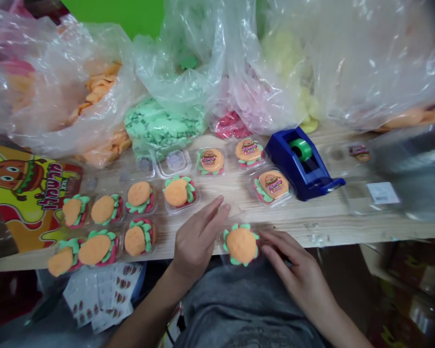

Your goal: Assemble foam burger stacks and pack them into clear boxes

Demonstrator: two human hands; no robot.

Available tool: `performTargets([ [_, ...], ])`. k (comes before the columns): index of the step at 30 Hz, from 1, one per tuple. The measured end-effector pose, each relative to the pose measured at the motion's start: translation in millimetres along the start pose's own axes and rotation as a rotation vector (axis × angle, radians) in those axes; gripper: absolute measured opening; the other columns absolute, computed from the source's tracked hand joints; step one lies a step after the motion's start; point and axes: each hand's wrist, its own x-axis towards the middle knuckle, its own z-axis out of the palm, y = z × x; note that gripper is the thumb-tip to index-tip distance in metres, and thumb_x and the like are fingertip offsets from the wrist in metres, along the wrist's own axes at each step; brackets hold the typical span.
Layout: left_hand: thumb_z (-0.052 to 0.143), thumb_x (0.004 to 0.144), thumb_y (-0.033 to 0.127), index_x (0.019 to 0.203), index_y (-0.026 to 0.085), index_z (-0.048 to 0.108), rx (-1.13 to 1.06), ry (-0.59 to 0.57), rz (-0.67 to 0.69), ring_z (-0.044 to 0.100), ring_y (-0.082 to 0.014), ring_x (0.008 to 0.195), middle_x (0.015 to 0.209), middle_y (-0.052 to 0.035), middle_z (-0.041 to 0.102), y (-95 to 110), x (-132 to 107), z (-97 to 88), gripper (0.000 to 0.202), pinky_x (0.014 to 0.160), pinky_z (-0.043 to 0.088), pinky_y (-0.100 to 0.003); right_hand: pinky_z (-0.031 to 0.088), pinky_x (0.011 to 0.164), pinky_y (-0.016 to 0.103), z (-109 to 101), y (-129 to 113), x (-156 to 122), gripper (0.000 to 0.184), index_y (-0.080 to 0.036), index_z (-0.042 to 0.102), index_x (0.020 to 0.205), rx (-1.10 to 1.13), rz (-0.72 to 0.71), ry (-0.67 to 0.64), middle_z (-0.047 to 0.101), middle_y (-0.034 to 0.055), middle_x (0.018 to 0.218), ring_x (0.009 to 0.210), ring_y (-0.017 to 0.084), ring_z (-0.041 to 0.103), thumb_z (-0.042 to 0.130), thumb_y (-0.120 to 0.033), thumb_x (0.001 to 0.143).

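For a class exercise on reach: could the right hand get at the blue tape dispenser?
Probably yes: mostly bare wooden table lies between the right hand and the blue tape dispenser, with the labelled pack off to one side.

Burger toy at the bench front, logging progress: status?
Left hand open, empty, beside burger toy. Right hand open, fingertips at its edge. Blue tape dispenser farther along the bench, not between them.

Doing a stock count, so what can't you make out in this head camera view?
Head view only:
Burger toy: its tray's edges are hidden by the left hand and right hand.
Yellow burger card: cut off by the left edge.
Sticker sheets: print too small to read.
White label: blurred, unreadable.
Yellow pieces: blurred behind plastic bag.
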Motion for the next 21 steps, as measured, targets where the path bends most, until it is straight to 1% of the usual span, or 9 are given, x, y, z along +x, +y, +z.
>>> performTargets([
  [3,0.043,0.085,0.0,0.126,0.016,0.05,-0.014,0.055,0.042,0.051,-0.0197,0.121,0.128,-0.0157,0.056,0,2,3.1,0.045,0.098,0.045,-0.033,0.047,0.091,0.033,7,3,-10,0.047,-0.025,0.044,0.132,-0.136,-0.091,-0.028,0.055,0.0096,0.119,0.106,0.022,0.056,0.056,-0.027,0.087],
  [5,0.041,0.085,0.0,0.131,0.018,0.046,-0.039,0.039,0.013,0.047,-0.0211,0.124,0.136,-0.0142,0.05,4,1,4.8,0.049,0.099,0.044,-0.036,0.049,0.091,0.033,16,3,-12,0.058,-0.027,0.034,0.139,-0.172,-0.144,0.005,0.053,0.0102,0.121,0.107,0.022,0.056,0.057,-0.024,0.085],
  [8,0.04,0.085,0.0,0.134,0.019,0.042,-0.04,0.017,-0.037,0.04,-0.0226,0.13,0.145,-0.0125,0.037,16,-8,9.5,0.052,0.101,0.043,-0.039,0.049,0.093,0.034,26,2,-7,0.063,-0.028,0.029,0.141,-0.196,-0.198,0.101,0.05,0.0105,0.122,0.111,0.022,0.053,0.057,-0.019,0.085],
  [10,0.043,0.084,0.0,0.129,0.017,0.047,-0.029,0.031,-0.004,0.037,-0.0246,0.132,0.147,-0.0119,0.033,25,-17,15.3,0.048,0.104,0.04,-0.044,0.049,0.093,0.033,29,1,-2,0.064,-0.03,0.029,0.141,-0.177,-0.218,0.13,0.049,0.0098,0.121,0.113,0.021,0.051,0.055,-0.016,0.085],
  [12,0.047,0.083,0.001,0.119,0.015,0.055,-0.024,0.057,0.047,0.036,-0.0265,0.132,0.145,-0.0117,0.036,33,-25,22.7,0.04,0.107,0.033,-0.05,0.049,0.091,0.031,28,0,1,0.063,-0.032,0.031,0.14,-0.115,-0.212,0.123,0.049,0.0087,0.118,0.111,0.02,0.052,0.054,-0.012,0.085],
  [14,0.05,0.081,0.002,0.11,0.014,0.061,-0.02,0.07,0.07,0.033,-0.0273,0.133,0.136,-0.0119,0.047,39,-33,29.6,0.033,0.11,0.025,-0.055,0.051,0.088,0.028,26,0,3,0.06,-0.033,0.037,0.137,-0.021,-0.188,0.1,0.051,0.0075,0.113,0.106,0.018,0.054,0.052,-0.009,0.084],
  [17,0.051,0.08,0.004,0.108,0.014,0.063,-0.017,0.043,0.086,0.028,-0.026,0.135,0.111,-0.0106,0.065,41,-41,34.9,0.032,0.111,0.021,-0.056,0.052,0.083,0.026,22,1,4,0.05,-0.034,0.055,0.125,0.154,-0.11,0.1,0.054,0.0057,0.107,0.102,0.017,0.056,0.053,-0.008,0.082],
  [19,0.05,0.081,0.005,0.108,0.014,0.063,-0.025,0.015,0.112,0.029,-0.0247,0.135,0.102,-0.0093,0.07,39,-45,34.8,0.031,0.111,0.021,-0.056,0.052,0.085,0.027,20,1,5,0.042,-0.033,0.065,0.113,0.287,-0.045,0.111,0.056,0.0051,0.106,0.105,0.017,0.056,0.055,-0.01,0.08],
  [21,0.048,0.081,0.004,0.107,0.013,0.063,-0.037,-0.012,0.144,0.031,-0.0237,0.135,0.099,-0.0086,0.072,35,-49,33.4,0.031,0.111,0.018,-0.058,0.052,0.085,0.027,17,-1,4,0.035,-0.033,0.069,0.105,0.421,0.031,0.086,0.057,0.0049,0.109,0.107,0.018,0.056,0.056,-0.012,0.08],
])
